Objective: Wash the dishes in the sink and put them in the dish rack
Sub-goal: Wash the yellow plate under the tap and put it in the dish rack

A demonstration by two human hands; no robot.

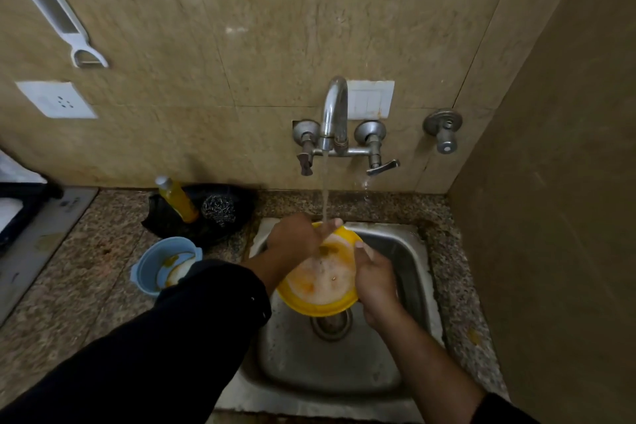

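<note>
both hands are on the yellow bowl (320,309), which i hold over the middle of the sink (327,375). my right hand (375,277) grips its right rim, thumb on the inner edge and fingers curled round the outside. my left hand (296,236) lies over the far left rim, fingers reaching in where the water lands. i cannot tell whether they curl round the rim or only press on it. foamy, orange-stained water sits inside the bowl.

the tan tiled wall (241,27) fills the top of my view. below it the speckled stone bench (75,286) runs left of the sink and round it. the steel sink is set into the bench and looks wet. my left arm wears a black sleeve (137,354). a black cloth or bag (206,232), i cannot tell which, lies on the bench against the wall. the chrome tap (335,107) juts from the wall, and a thin stream of water (324,189) falls from it onto the bowl's far edge. a blue bowl (151,272) with orange smears inside stands on the bench just left of the sink. a white peeler (55,10) hangs on the wall at top left. a yellow bottle (179,200) leans on the black cloth, and a steel scrubber (218,208) sits just beside it. the drain (331,327) shows under the yellow bowl's near edge.
</note>
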